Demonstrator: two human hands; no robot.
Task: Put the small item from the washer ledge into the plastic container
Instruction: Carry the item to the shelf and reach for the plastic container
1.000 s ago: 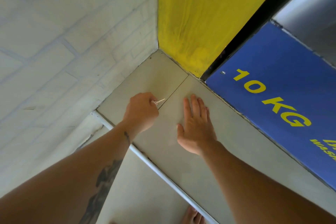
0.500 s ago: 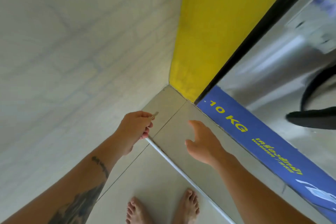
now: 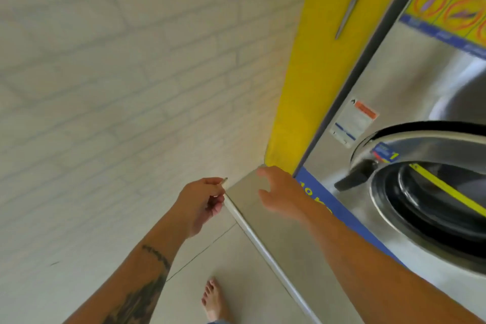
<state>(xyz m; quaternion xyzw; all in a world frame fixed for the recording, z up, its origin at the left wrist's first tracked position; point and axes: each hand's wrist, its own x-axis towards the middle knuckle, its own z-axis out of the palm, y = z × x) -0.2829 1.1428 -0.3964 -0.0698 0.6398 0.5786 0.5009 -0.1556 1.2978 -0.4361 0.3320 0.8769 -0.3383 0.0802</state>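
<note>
Item (image 3: pixel 225 180), small and pale, was pinched between the thumb and fingertips of the left hand (image 3: pixel 202 204), whose grip was pressed together on it. The hand was just beside the metal edge of the ledge (image 3: pixel 249 192), near the brick wall (image 3: pixel 118 87). The right hand (image 3: pixel 282 193) hovered over the ledge with its fingers loosely spread, holding nothing. Beyond it stood the washer (image 3: pixel 410 92) with its round door (image 3: pixel 434 192). A bare foot (image 3: pixel 214 300) was on the floor (image 3: pixel 236 258).

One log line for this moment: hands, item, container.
left hand: pinching small item, off the ledge | right hand: open, empty, over ledge | container: not in view
</note>
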